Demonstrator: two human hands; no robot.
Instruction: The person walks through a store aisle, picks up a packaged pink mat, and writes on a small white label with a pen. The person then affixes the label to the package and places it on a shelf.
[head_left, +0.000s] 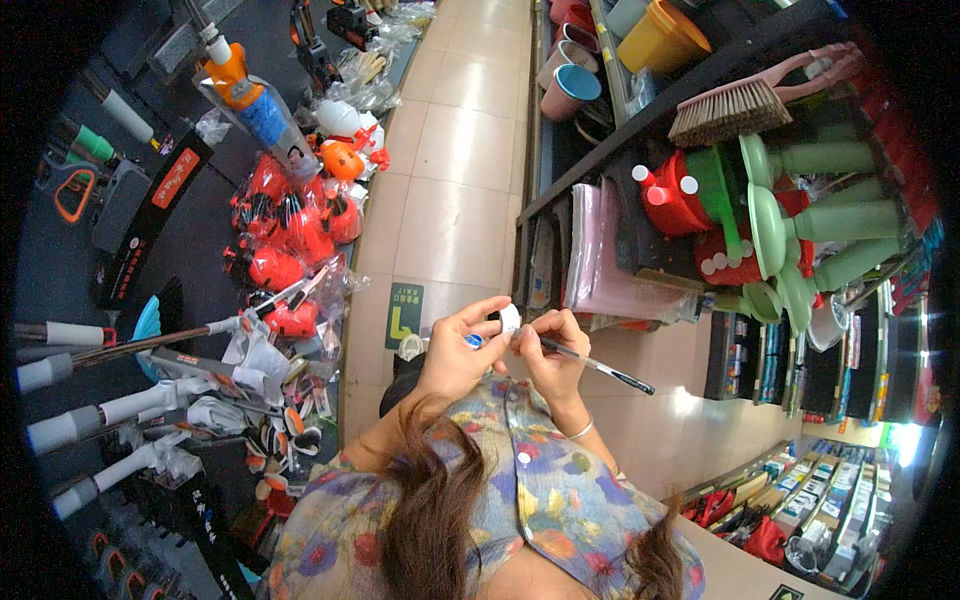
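Observation:
In front of my chest, my left hand (459, 352) grips a small white roll (510, 319), probably of labels or tape, between thumb and fingers. A small round blue object (473, 341), perhaps a pen cap, shows against the same palm. My right hand (555, 352) pinches a clear-barrelled pen (598, 365) near its writing end, and its dark rear end points away to the right. The pen's tip is hidden by the fingers, close to the roll; I cannot tell whether it touches.
Left shelf: red spray bottles (277, 266), white-handled poles (112, 405), and an orange bottle (341, 160). Right shelving: a pink-handled brush (735, 112), green plungers (766, 229), a red container (671, 195), and plastic-wrapped packs (596, 251). A tiled aisle (454, 150) with a floor exit sign (405, 315) runs between.

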